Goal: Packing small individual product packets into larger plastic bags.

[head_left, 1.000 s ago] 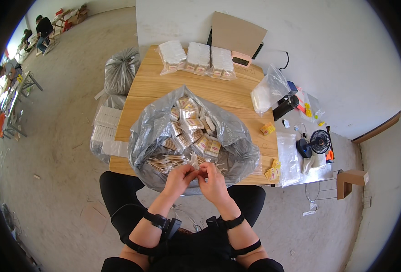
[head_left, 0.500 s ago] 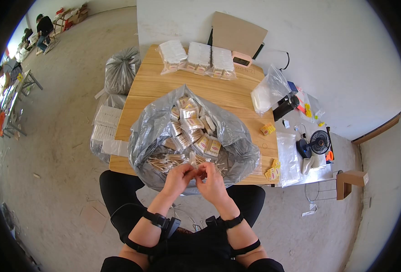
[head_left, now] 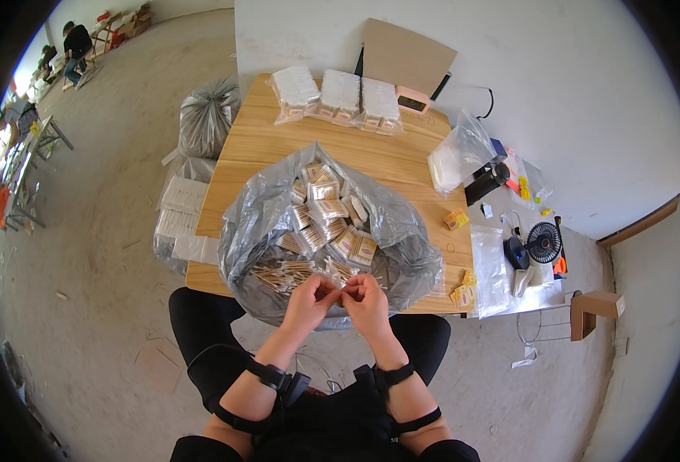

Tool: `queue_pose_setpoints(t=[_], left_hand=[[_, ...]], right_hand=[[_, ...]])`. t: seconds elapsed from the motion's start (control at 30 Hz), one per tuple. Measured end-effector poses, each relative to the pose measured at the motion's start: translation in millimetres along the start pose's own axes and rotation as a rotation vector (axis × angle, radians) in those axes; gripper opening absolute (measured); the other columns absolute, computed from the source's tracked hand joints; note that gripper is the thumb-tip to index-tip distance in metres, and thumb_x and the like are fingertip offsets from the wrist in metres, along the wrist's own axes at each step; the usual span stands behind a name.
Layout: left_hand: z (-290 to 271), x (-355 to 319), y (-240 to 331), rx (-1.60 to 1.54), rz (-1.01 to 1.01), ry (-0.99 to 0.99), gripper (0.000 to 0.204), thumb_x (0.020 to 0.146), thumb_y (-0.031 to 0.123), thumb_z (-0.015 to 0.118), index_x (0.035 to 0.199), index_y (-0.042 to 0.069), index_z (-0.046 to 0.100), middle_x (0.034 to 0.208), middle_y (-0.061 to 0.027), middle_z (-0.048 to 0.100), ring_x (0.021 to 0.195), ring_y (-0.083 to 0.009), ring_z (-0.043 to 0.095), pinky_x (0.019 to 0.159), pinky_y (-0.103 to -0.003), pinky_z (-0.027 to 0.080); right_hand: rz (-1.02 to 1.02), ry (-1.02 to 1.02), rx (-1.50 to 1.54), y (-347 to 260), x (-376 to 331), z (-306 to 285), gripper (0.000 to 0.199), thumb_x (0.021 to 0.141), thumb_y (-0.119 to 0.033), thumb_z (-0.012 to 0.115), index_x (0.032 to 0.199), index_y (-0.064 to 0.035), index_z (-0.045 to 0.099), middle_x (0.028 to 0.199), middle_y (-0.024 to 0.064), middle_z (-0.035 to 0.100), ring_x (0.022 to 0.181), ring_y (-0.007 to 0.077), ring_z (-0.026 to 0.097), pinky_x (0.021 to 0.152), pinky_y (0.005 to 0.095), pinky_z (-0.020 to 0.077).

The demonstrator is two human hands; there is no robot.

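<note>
My left hand (head_left: 310,299) and my right hand (head_left: 367,302) meet at the near side of a large grey plastic bag (head_left: 259,189), fingertips pinched close together. Between them is what looks like a small clear plastic bag (head_left: 332,269), mostly hidden by my fingers. Loose cotton swabs (head_left: 284,276) lie in the grey bag just left of my hands. Beyond them, several filled packets of cotton swabs (head_left: 328,209) with yellowish cards are heaped in the bag's middle.
The grey bag rests on a wooden table (head_left: 278,137). Clear-wrapped white bundles (head_left: 340,94) and a pink clock (head_left: 412,100) stand at the back. Yellow cards (head_left: 464,293) lie at the right edge. A side table holds a black bottle (head_left: 487,182) and a small fan (head_left: 542,242).
Both hands have shifted slightly to the right, and my right fingers have come nearer to my left ones. The pinch between them stays, and the heap looks unchanged.
</note>
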State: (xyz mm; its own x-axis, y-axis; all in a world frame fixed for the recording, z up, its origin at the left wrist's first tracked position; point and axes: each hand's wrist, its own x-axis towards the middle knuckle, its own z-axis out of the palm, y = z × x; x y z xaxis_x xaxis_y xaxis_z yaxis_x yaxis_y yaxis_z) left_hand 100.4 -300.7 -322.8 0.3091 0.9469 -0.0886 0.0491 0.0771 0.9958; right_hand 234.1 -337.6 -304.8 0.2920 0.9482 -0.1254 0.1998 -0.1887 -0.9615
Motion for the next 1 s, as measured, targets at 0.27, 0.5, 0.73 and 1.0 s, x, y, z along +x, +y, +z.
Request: queue_pose_setpoints(t=[0.27,0.5,0.73,1.0], left_hand=[[1.4,-1.5,4.8,0.162,0.029,0.054,0.013,0.075,0.007,0.067,0.080,-0.001,0.058,0.071,-0.0099,0.064,0.064,-0.0165,0.063,0.060,-0.028,0.049],[0.8,-0.2,7.0,0.292,0.028,0.002,0.012,0.074,0.009,0.063,0.076,-0.001,0.059,0.068,-0.0146,0.062,0.062,-0.0253,0.062,0.058,-0.033,0.048],[1.9,-0.6,4.5,0.316,0.153,0.096,0.009,0.073,0.007,0.061,0.073,-0.001,0.055,0.068,-0.0161,0.061,0.064,-0.0332,0.060,0.058,-0.038,0.047],[-4.9,-3.2,4.3,0.356,0.269,-0.086,0.012,0.072,0.006,0.063,0.078,0.001,0.054,0.074,-0.0121,0.056,0.070,-0.0274,0.058,0.062,-0.033,0.046]], right_hand=[[-0.004,-0.054,-0.064,-4.8,-2.6,-2.1,0.021,0.075,0.004,0.062,0.093,-0.0006,0.051,0.077,0.0077,0.063,0.067,0.0104,0.059,0.059,0.0240,0.0458],[-0.264,0.122,-0.313,-1.2,-5.5,5.1,0.023,0.070,0.003,0.062,0.089,-0.0028,0.049,0.071,0.0112,0.058,0.063,0.0231,0.060,0.058,0.0314,0.0461],[-0.281,0.221,-0.315,-5.2,0.1,4.1,0.026,0.073,0.000,0.061,0.095,-0.0026,0.049,0.072,0.0104,0.055,0.063,0.0275,0.057,0.057,0.0347,0.0460],[-0.291,0.161,-0.288,3.5,-0.1,-0.7,0.013,0.083,0.002,0.053,0.094,-0.0014,0.058,0.077,0.0133,0.060,0.071,0.0251,0.061,0.064,0.0323,0.0479]])
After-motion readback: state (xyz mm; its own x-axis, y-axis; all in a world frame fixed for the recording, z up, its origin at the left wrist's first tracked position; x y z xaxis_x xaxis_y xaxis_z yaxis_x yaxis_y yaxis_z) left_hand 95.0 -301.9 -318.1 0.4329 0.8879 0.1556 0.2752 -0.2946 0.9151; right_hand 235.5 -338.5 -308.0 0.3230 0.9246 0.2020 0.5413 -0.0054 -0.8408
